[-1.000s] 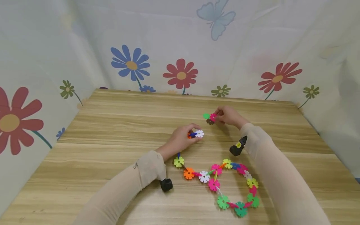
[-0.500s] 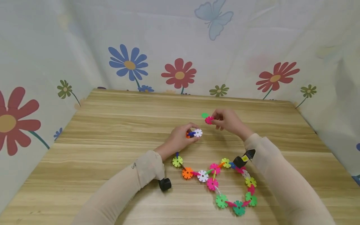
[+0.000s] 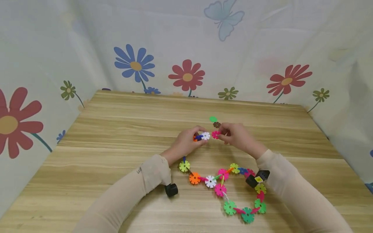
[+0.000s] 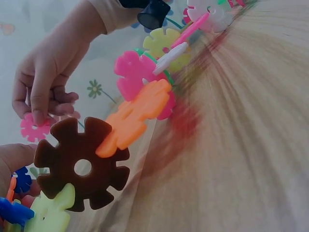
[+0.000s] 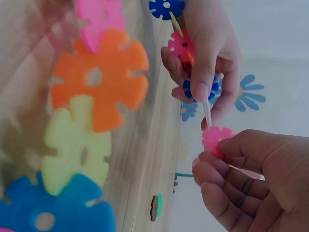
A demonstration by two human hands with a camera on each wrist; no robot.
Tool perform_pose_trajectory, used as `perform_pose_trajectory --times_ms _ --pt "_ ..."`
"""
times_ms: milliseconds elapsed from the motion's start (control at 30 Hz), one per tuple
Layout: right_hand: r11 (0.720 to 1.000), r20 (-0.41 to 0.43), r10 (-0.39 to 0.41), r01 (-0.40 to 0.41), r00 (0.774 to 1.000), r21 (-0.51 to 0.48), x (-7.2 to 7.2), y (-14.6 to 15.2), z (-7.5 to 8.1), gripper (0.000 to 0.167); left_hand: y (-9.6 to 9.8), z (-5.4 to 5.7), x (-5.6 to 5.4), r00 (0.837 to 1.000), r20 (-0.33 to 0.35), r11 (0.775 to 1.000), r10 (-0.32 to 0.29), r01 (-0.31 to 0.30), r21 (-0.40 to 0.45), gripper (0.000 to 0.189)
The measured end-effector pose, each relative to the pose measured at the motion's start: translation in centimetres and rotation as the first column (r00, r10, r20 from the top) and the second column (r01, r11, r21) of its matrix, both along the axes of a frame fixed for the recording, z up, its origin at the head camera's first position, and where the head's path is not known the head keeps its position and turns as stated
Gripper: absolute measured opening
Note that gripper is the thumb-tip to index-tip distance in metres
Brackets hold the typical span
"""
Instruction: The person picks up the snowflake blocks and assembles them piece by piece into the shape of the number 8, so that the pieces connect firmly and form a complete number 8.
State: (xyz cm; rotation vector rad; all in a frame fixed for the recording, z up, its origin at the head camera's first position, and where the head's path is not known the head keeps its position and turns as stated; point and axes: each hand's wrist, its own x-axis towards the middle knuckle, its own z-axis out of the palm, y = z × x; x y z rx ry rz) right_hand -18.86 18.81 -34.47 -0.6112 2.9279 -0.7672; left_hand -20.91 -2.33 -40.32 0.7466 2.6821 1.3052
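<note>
My left hand (image 3: 185, 142) grips the end of a chain of notched plastic interlocking discs, with a white disc (image 3: 205, 136) sticking out past its fingertips. Between thumb and fingers, my right hand (image 3: 239, 137) pinches a loose pink disc (image 3: 215, 135) just right of the white one. In the right wrist view the pink disc (image 5: 217, 138) is right at the white disc's edge (image 5: 207, 113). Below the hands, the rest of the chain runs through a yellow disc (image 3: 184, 166) and an orange disc (image 3: 195, 178) into a closed loop on the table. My left palm hides part of the held end.
A green disc (image 3: 213, 119) and a brown disc (image 3: 217, 125) lie on the wooden table (image 3: 131, 119) behind the hands. The chain's loop, with a teal disc (image 3: 247, 215) nearest me, lies partly under my right wrist. A flowered curtain (image 3: 163, 38) hangs behind the table.
My right hand has picked up the pink disc from beside the brown and green ones and carried it nearer to me, up to the white disc. My left hand has stayed nearly still.
</note>
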Motion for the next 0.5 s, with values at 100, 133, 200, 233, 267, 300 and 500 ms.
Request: perform_pose_trajectory --times_ms 100,133,200,233,267,300,500 --pt "0.998 -0.047 0.028 -0.026 0.998 0.055 0.4 -0.3 0.0 0.005 0.0 0.1 0.0 1.0 -0.012 1.0 0.001 -0.001 -0.002 0.041" --pt "0.997 -0.061 0.036 -0.032 0.997 0.071 0.4 -0.4 0.0 0.005 0.0 0.1 0.0 1.0 -0.014 1.0 0.001 -0.002 0.0 0.041" --pt "0.994 -0.081 0.044 -0.036 0.996 0.099 0.6 -0.7 0.0 0.006 0.0 0.1 0.0 1.0 -0.017 1.0 0.002 -0.002 0.0 0.04" --pt "0.994 -0.088 0.046 -0.037 0.995 0.107 0.6 -0.9 0.0 0.006 0.0 0.1 0.0 1.0 -0.017 1.0 0.002 -0.002 -0.001 0.04" --pt "0.993 -0.092 0.046 -0.036 0.995 0.111 0.7 -1.0 -0.1 0.007 0.0 0.1 0.0 1.0 -0.017 1.0 0.002 -0.002 -0.001 0.041" --pt "0.993 -0.097 0.043 -0.032 0.994 0.115 0.7 -1.1 -0.1 0.007 0.0 0.1 0.0 1.0 -0.017 1.0 0.001 -0.001 0.0 0.041" --pt "0.992 -0.104 0.03 -0.016 0.994 0.127 1.0 -1.8 -0.3 0.009 0.1 0.1 0.1 1.0 -0.019 1.0 0.001 -0.001 0.001 0.039"
